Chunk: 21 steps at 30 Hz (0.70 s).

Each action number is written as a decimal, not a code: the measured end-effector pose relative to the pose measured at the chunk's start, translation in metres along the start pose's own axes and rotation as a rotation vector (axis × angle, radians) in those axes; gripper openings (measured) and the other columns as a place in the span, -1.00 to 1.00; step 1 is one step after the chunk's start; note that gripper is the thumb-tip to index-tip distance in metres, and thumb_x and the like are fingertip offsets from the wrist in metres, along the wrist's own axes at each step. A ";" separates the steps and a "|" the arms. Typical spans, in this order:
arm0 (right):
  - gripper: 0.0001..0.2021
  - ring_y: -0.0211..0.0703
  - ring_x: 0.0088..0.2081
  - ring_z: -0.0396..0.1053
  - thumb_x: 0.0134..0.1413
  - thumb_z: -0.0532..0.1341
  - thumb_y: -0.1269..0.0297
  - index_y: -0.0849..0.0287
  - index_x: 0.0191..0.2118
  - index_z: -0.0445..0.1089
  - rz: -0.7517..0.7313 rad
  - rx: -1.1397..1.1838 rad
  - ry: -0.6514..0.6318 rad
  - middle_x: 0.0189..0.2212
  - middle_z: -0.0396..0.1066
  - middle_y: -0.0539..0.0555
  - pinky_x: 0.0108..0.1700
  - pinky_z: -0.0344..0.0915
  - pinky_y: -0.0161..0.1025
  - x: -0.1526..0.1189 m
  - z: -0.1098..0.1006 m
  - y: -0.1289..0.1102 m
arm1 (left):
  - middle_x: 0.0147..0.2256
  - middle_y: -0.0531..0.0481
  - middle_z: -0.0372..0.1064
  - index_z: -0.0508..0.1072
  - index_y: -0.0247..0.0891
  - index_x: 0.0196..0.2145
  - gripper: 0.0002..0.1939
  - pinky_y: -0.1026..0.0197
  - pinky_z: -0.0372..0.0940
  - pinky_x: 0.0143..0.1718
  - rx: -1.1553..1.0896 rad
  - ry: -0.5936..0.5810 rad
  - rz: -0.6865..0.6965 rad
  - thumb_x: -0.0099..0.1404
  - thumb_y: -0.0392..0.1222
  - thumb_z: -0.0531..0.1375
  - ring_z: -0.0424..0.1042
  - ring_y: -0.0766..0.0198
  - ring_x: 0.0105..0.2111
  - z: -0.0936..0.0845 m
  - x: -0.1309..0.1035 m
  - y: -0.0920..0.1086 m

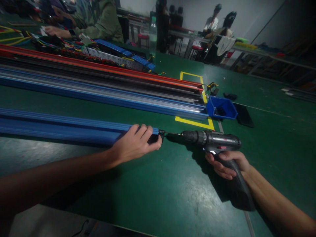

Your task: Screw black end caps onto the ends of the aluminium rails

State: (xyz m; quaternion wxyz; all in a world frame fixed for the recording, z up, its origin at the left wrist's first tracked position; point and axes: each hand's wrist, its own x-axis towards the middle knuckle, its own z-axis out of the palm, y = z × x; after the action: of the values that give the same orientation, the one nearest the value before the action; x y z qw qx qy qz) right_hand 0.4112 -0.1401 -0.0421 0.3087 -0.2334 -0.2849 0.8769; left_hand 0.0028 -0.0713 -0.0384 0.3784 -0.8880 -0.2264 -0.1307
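Note:
A long blue profile (61,130) lies across the green table (158,194) from the left edge. My left hand (135,141) is wrapped over its right end, where a small black end piece (161,132) shows. In my right hand (228,163) is a black power drill (217,140), held by its handle and pointing left. The drill's long thin bit reaches to the black end piece; whether it sits in a screw is too small to tell.
Behind lie more blue, black and red profiles (106,70), with wiring beyond. A blue bin (222,108) stands near yellow tape (195,123), beside a dark flat object (243,114). A person in a green sleeve (106,23) works across the table.

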 end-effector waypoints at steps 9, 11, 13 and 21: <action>-0.72 -0.52 -0.72 0.10 0.28 0.24 0.34 0.42 -0.03 0.58 0.013 -0.001 0.006 -0.44 0.46 0.06 -0.58 0.38 -0.47 0.002 0.001 -0.001 | -0.07 -0.28 0.54 0.30 -0.08 0.24 -0.54 0.03 0.35 -0.18 -0.013 0.015 -0.011 0.48 0.05 0.25 0.52 -0.03 -0.11 -0.001 0.001 0.000; -0.72 -0.52 -0.72 0.11 0.27 0.24 0.34 0.41 -0.03 0.58 0.014 -0.004 0.005 -0.44 0.46 0.06 -0.58 0.38 -0.47 0.002 0.002 -0.001 | -0.07 -0.28 0.55 0.30 -0.08 0.23 -0.54 0.04 0.35 -0.18 -0.009 0.014 -0.011 0.48 0.06 0.25 0.52 -0.02 -0.12 -0.001 0.002 0.000; -0.72 -0.51 -0.72 0.12 0.27 0.24 0.34 0.42 -0.03 0.58 0.017 -0.007 0.006 -0.44 0.46 0.06 -0.58 0.38 -0.46 0.001 0.002 -0.002 | -0.07 -0.28 0.55 0.30 -0.08 0.22 -0.54 0.04 0.35 -0.19 -0.006 0.010 -0.009 0.48 0.07 0.25 0.53 -0.02 -0.12 -0.002 0.002 0.000; -0.72 -0.51 -0.72 0.11 0.26 0.24 0.32 0.39 -0.03 0.57 0.029 -0.026 0.011 -0.43 0.46 0.06 -0.60 0.34 -0.46 0.001 -0.001 -0.001 | -0.06 -0.29 0.55 0.28 -0.08 0.25 -0.53 0.04 0.36 -0.17 0.007 0.001 -0.006 0.49 0.05 0.23 0.53 -0.03 -0.11 -0.002 0.001 0.000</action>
State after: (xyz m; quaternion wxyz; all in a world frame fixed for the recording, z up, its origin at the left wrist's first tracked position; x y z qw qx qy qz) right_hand 0.4114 -0.1382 -0.0419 0.2946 -0.2462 -0.2914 0.8762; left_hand 0.0030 -0.0722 -0.0370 0.3810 -0.8860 -0.2292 -0.1315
